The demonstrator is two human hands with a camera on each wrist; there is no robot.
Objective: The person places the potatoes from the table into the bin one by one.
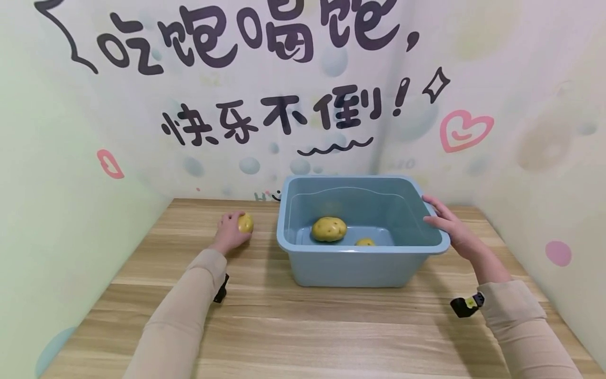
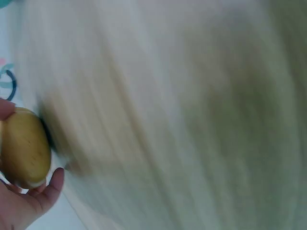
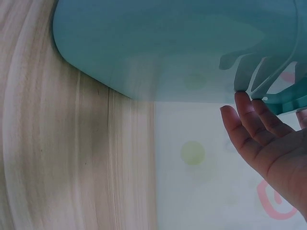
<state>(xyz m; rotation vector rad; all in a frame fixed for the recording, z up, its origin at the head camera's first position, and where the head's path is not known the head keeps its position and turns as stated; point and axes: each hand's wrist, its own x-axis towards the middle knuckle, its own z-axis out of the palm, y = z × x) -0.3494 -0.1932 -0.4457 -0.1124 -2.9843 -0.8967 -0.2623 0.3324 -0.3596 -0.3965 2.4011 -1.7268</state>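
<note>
Left of centre in the head view, the left hand point(image 1: 230, 234) curled round a small yellow potato point(image 1: 245, 223) low over the wooden worktop point(image 1: 265, 316), its fingers wrapped about the near side. The left wrist view showed that potato point(image 2: 25, 147) at the lower left edge of the frame, cradled between thumb and fingertips; the rest of that view was blurred. To carry it well, the grip looked best kept snug but not squeezing, with the palm under the weight.

At the middle of the head view stood a blue tub point(image 1: 303, 263), with a larger potato point(image 1: 329, 229) on its floor and a smaller one point(image 1: 365, 242) just showing above the near wall.

On the right, the right hand point(image 1: 447, 223) lay with straight fingers on the tub's right rim, gripping nothing. In the right wrist view its fingertips point(image 3: 243, 103) touched the rim's underside. Steady pressure there would likely keep the tub from sliding.
</note>
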